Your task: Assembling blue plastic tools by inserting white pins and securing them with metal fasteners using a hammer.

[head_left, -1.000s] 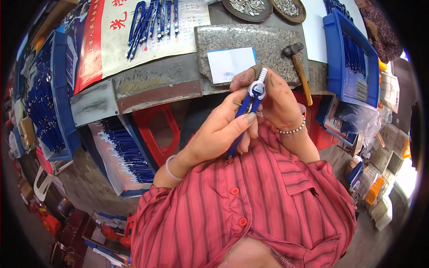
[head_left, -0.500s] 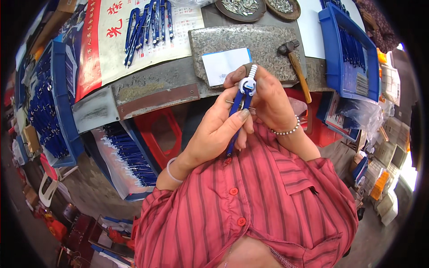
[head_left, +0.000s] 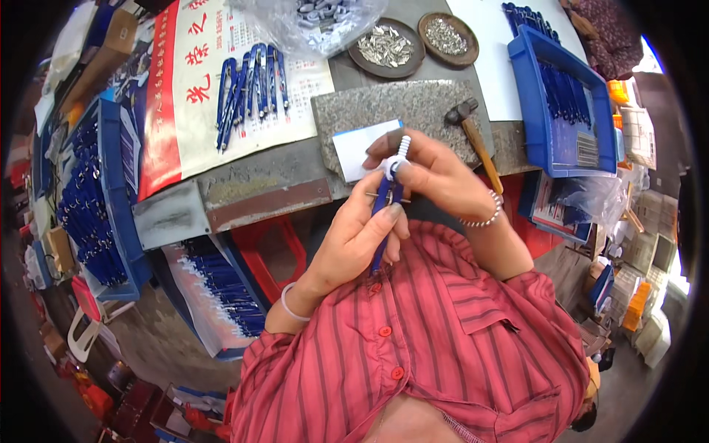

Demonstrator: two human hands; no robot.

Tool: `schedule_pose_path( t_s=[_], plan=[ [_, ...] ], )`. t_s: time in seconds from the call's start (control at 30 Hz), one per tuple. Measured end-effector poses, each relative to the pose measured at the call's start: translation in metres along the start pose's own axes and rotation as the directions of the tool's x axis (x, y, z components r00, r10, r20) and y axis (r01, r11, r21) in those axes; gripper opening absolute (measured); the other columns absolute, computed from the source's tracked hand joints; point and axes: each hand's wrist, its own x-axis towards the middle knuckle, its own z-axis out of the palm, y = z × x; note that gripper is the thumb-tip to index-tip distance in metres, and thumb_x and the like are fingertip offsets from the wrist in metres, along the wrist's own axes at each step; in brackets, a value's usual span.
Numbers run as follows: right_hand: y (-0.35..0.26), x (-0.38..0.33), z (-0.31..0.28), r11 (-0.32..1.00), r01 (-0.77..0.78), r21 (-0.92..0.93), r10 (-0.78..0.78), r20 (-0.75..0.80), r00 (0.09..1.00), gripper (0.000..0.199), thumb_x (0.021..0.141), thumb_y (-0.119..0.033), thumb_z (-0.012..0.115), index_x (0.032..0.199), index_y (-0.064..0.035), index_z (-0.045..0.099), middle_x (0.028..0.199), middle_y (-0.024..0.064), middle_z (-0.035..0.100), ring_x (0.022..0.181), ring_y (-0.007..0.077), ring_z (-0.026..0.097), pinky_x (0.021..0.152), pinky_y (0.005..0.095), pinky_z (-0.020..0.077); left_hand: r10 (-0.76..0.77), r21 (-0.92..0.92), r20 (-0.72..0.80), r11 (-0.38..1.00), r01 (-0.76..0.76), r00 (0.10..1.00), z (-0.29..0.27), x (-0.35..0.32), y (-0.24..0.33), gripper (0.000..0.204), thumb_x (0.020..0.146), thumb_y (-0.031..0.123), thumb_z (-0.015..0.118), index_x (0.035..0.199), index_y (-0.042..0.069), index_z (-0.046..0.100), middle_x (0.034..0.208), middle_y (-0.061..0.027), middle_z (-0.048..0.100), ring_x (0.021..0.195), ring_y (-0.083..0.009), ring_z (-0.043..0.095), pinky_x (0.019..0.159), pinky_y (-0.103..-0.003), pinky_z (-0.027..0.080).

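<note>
Between my hands is a blue drawing compass (head_left: 381,201) with a white head and a ribbed white handle pointing up and away from me. My left hand (head_left: 356,238) is closed around its legs, thumb on top. A thin metal cross-rod pokes out at both sides of the legs. My right hand (head_left: 436,176) is at the white head, thumb and fingers pinched around it; the fingertips are partly hidden. Just beyond lies a small white card (head_left: 353,151) with a blue edge, resting on a stone block (head_left: 428,103).
A hammer (head_left: 476,144) lies on the block's right side. Behind are two round dishes of small metal parts (head_left: 385,46) and a bag of grey-white pieces (head_left: 317,22). Blue compasses lie on a printed sheet (head_left: 303,103). Blue bins (head_left: 532,103) of compasses flank the bench.
The view has shifted, showing more of the bench's far side. My right hand has turned over the compass head, its thumb now across it. My left hand keeps its hold on the legs.
</note>
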Motion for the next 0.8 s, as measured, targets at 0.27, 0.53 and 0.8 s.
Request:
schedule_pose_path(
  t_s=[0.27,0.53,0.8],
  plan=[
    [-0.02,0.115,-0.1,0.032,0.029,-0.999,-0.566,0.006,0.825,0.02,0.081,-0.016,0.059,0.093,-0.0006,0.058,0.081,0.0171,0.061,0.075,0.0343,0.059,0.066,0.0405,0.047,0.051,-0.127,-0.149,0.989,-0.07,0.988,-0.006,-0.005,0.01,0.039,0.096,0.009,0.044,0.133,0.004,0.034,0.077,-0.0106,0.055,0.054,-0.0128,0.052,0.051,-0.022,0.044],
    [-0.011,0.159,-0.103,-0.073,-0.048,-0.996,-0.419,-0.013,0.908,0.009,0.077,-0.006,0.051,0.083,-0.0016,0.056,0.084,0.0178,0.062,0.085,0.0356,0.06,0.073,0.0455,0.0479,0.057,-0.158,-0.159,0.984,-0.082,0.986,-0.024,-0.016,0.001,0.046,0.096,0.01,0.043,0.137,0.004,0.025,0.081,-0.0088,0.056,0.056,-0.0118,0.054,0.053,-0.022,0.046],
    [-0.024,0.143,-0.123,0.169,0.019,-0.985,-0.528,-0.074,0.846,0.015,0.077,-0.01,0.058,0.085,0.0015,0.054,0.074,0.0196,0.06,0.066,0.0318,0.06,0.062,0.0387,0.046,0.055,-0.146,-0.1,0.987,-0.069,0.993,-0.021,-0.014,-0.002,0.045,0.097,0.011,0.043,0.138,0.009,0.026,0.081,-0.0077,0.056,0.057,-0.0101,0.054,0.053,-0.022,0.046]
  ],
)
